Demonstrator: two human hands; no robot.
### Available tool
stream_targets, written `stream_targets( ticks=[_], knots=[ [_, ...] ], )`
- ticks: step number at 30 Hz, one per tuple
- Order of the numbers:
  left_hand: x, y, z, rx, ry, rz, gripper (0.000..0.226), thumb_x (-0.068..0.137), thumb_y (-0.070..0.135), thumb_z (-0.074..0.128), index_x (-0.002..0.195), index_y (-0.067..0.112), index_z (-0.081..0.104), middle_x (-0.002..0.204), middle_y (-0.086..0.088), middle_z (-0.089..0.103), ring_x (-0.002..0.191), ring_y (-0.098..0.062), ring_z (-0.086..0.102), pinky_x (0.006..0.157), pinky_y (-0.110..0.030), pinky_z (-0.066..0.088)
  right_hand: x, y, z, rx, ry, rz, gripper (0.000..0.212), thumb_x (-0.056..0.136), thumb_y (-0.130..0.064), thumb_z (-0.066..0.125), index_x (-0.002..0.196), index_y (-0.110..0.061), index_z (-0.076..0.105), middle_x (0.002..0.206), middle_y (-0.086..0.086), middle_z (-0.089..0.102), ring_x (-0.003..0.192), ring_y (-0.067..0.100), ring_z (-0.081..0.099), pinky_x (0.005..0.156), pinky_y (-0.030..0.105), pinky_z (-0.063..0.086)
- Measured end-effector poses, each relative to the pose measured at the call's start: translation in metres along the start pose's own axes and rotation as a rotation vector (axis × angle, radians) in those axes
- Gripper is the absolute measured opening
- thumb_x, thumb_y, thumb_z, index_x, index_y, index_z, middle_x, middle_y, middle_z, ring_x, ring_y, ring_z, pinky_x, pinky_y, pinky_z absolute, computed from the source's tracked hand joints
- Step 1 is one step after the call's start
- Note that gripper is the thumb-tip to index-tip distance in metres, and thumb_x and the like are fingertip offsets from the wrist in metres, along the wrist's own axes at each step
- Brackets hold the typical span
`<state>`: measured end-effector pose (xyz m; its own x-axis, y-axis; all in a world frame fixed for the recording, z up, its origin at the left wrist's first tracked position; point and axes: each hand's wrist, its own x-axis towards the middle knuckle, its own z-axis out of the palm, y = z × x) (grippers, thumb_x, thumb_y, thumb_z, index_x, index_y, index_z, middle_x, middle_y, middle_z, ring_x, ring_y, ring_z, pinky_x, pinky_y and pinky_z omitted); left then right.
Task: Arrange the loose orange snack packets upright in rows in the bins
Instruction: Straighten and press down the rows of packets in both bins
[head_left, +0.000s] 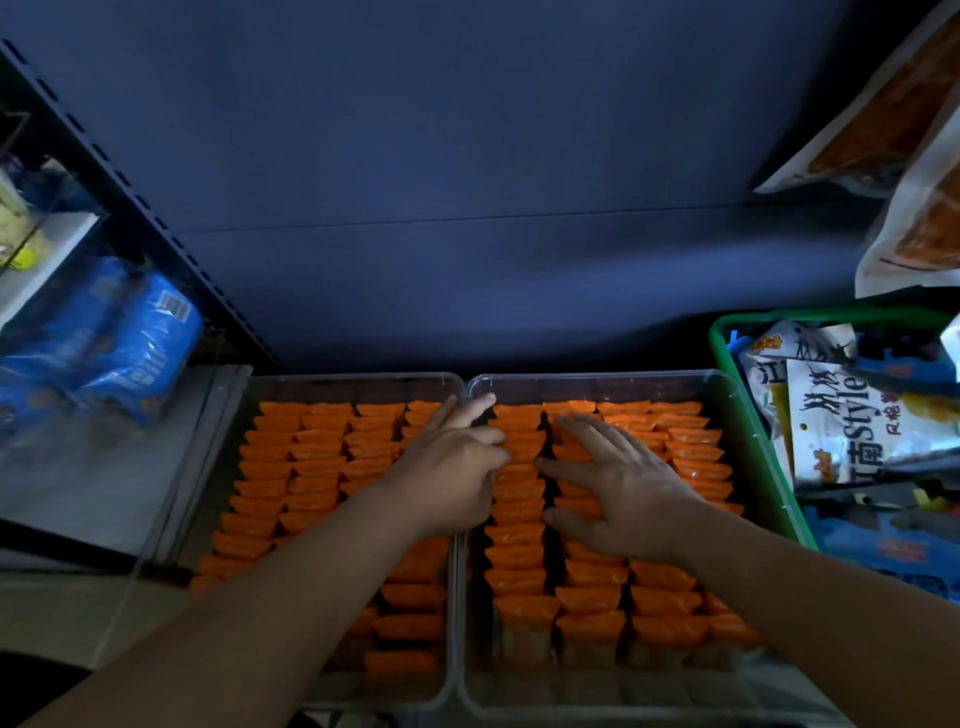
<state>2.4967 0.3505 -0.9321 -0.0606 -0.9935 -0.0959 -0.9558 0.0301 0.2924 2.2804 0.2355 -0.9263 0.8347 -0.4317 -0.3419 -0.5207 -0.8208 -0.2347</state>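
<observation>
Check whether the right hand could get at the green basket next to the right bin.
Probably yes. The right hand lies flat on the orange packets in the right bin, holding nothing; the green basket stands just to its right, open-topped, with only the bin's clear wall between.

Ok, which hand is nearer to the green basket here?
Right. The right hand rests spread on orange packets in the right bin, which sits beside the green basket; the left hand is farther away, over the wall shared with the left bin.

Single head-worn wide-angle view, looking steeply down and forward, close over two clear bins (460, 519) at arm's reach
</observation>
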Motion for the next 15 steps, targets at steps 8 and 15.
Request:
stream_targets(
  ticks=[8, 15],
  knots=[
    [-0.026, 0.017, -0.01, 0.05, -0.012, 0.022, 0.041, 0.099, 0.048, 0.06, 0.128, 0.021, 0.068, 0.147, 0.005, 0.057, 0.159, -0.016, 0.014, 0.124, -0.036, -0.018, -0.015, 0.006, -0.004, 0.073, 0.059, 0.087, 0.074, 0.098, -0.059, 0.054, 0.162, -0.039, 0.024, 0.173, -0.007, 0.01, 0.159, 0.019, 0.012, 0.128, 0.045, 0.023],
    [-0.055, 0.054, -0.008, 0.181, -0.212, 0.046, 0.077, 0.089, 0.076, 0.055, 0.143, 0.022, 0.06, 0.159, 0.002, 0.045, 0.16, -0.015, 0.009, 0.129, -0.047, -0.011, -0.058, -0.018, 0.002, -0.046, -0.122, 0.057, 0.088, 0.098, -0.072, 0.042, 0.166, -0.029, 0.009, 0.173, -0.007, -0.015, 0.16, 0.015, -0.014, 0.129, 0.038, -0.004]
  ],
)
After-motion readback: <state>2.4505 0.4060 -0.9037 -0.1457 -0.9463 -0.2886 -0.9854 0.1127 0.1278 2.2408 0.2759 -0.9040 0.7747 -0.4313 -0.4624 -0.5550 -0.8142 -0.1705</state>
